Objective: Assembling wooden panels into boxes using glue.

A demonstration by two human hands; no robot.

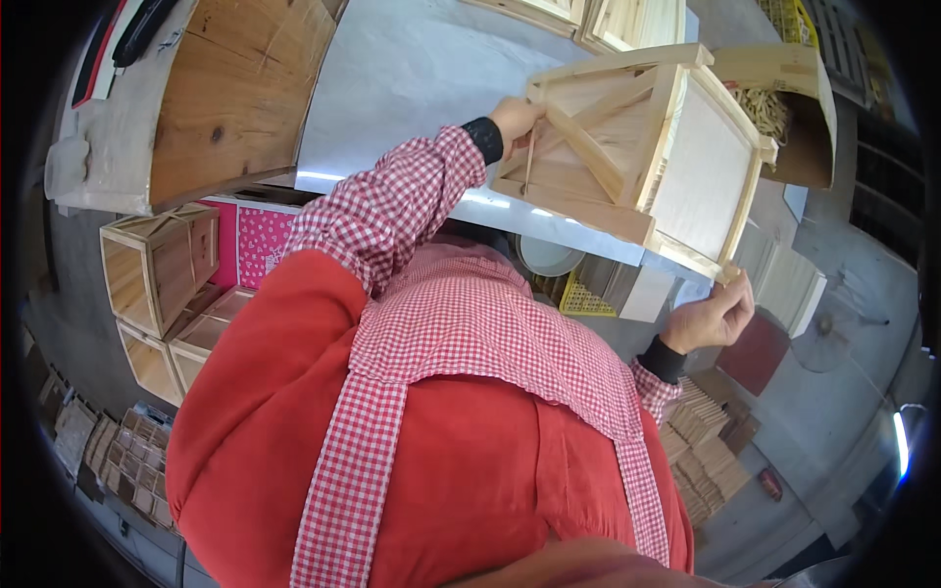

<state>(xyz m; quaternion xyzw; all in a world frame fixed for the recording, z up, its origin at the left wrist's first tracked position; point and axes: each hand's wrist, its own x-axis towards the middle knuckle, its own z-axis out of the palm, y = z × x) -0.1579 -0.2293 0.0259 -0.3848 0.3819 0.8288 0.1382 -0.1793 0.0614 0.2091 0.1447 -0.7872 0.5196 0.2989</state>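
A pale wooden crate with crossed braces on one side and a whitish end panel lies tilted at the table's near right edge. My left hand is closed on the crate's left end, its fingers partly hidden by the frame. A thin strip runs down beside those fingers; I cannot tell whether it belongs to the crate. My right hand pinches the crate's near right corner, where a short leg end sticks out past the table.
More wooden crates sit at the table's far side. A cardboard box with small wooden pieces stands at the right. Left are a large wooden block and stacked crates. Wood pieces are piled lower right.
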